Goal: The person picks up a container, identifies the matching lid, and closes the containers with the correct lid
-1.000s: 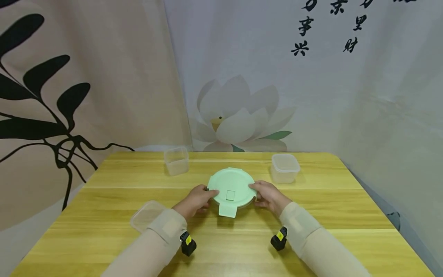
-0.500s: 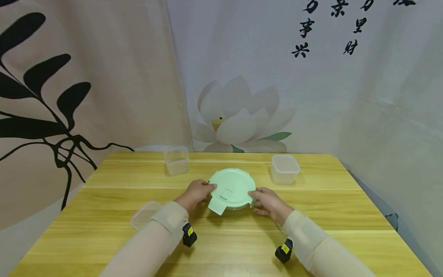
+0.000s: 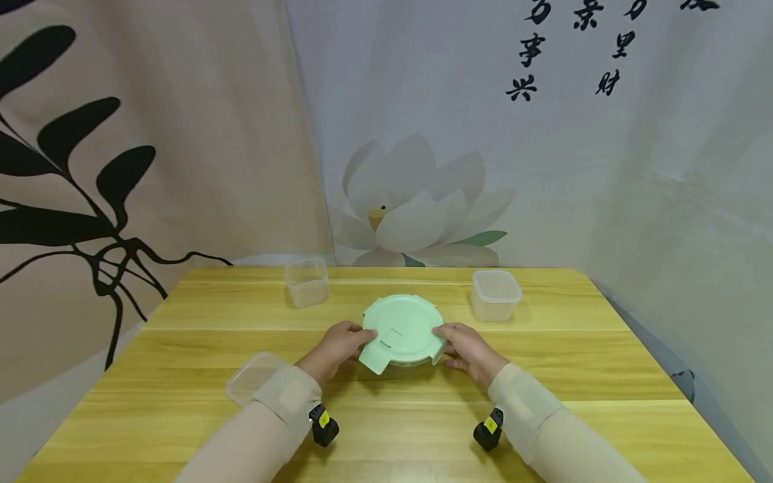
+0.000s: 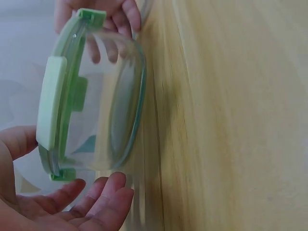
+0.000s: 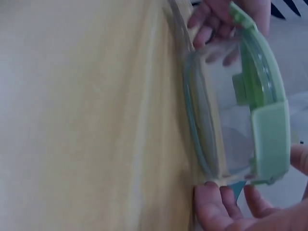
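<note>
A round glass food container [image 4: 103, 96] with a mint-green snap lid [image 3: 407, 325] is between both hands, near the middle of the table. One lid flap [image 3: 376, 357] angles out toward the front left. My left hand [image 3: 338, 349] holds the left side, thumb on the lid's rim and fingers below. On the opposite side my right hand [image 3: 474, 352] has the same hold. The right wrist view shows the right fingers [image 5: 211, 202] by the glass wall. Through the clear glass no contents show, and its base sits close over the wooden tabletop.
An unlidded clear square tub [image 3: 307, 285] stands at the back left. A lidded clear square tub [image 3: 496, 295] is at the back right. On the left lies a loose clear lid [image 3: 253, 376], partly behind the left sleeve. A printed curtain [image 3: 417, 134] hangs beyond the table [image 3: 410, 436].
The container has turned clockwise as seen from above, its front flap swinging from facing the person to the front left. Both hands turned with it and still hold its sides.
</note>
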The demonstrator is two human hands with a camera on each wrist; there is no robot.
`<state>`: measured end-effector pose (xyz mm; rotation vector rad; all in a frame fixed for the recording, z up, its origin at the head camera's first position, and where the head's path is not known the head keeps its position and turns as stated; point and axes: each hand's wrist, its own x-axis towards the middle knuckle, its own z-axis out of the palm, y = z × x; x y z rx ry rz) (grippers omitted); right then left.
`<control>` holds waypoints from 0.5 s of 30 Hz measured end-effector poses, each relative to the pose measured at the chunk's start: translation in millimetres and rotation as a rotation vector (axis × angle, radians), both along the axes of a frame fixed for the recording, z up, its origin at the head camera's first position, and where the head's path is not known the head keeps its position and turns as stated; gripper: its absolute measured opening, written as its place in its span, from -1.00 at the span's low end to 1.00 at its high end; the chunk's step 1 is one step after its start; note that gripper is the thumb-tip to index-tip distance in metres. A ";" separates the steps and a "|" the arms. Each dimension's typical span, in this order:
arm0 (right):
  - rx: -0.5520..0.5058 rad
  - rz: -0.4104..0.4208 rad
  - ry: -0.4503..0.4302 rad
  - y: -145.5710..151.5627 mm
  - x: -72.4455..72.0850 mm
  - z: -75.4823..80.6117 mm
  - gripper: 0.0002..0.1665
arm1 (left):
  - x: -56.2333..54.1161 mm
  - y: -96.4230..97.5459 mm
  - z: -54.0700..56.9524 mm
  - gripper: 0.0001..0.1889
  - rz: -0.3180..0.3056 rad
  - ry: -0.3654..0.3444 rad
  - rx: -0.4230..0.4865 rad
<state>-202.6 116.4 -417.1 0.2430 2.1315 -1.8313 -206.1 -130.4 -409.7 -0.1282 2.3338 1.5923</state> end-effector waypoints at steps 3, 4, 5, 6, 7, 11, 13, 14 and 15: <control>-0.007 -0.006 -0.013 1.1 -9.5 -1.2 -0.49 | 5.4 0.6 -0.2 -0.44 0.002 0.001 0.019; -0.014 -0.009 -0.019 1.1 -12.1 -1.1 -0.49 | 7.0 1.1 0.1 -0.45 -0.001 0.003 0.025; -0.016 -0.010 -0.023 0.7 -14.7 -0.8 -0.48 | 8.5 1.5 0.0 -0.46 -0.004 0.006 0.032; -0.019 -0.009 -0.028 0.2 -17.0 -0.5 -0.48 | 9.9 1.9 0.2 -0.47 -0.008 0.012 0.037; -0.022 -0.010 -0.032 -0.4 -19.1 -0.1 -0.47 | 11.0 2.4 0.4 -0.47 -0.010 0.017 0.041; -0.012 -0.018 -0.038 -3.6 -24.6 1.8 -0.49 | 13.0 4.3 0.2 -0.51 -0.015 0.033 0.044; -0.006 -0.019 -0.036 -4.5 -25.9 2.4 -0.51 | 12.7 5.2 0.7 -0.53 -0.009 0.036 0.038; -0.001 -0.017 -0.033 -4.6 -26.2 2.5 -0.52 | 12.1 5.5 0.9 -0.54 -0.005 0.036 0.037; 0.002 -0.014 -0.029 -4.6 -26.1 2.8 -0.53 | 11.6 5.9 1.4 -0.54 0.001 0.038 0.033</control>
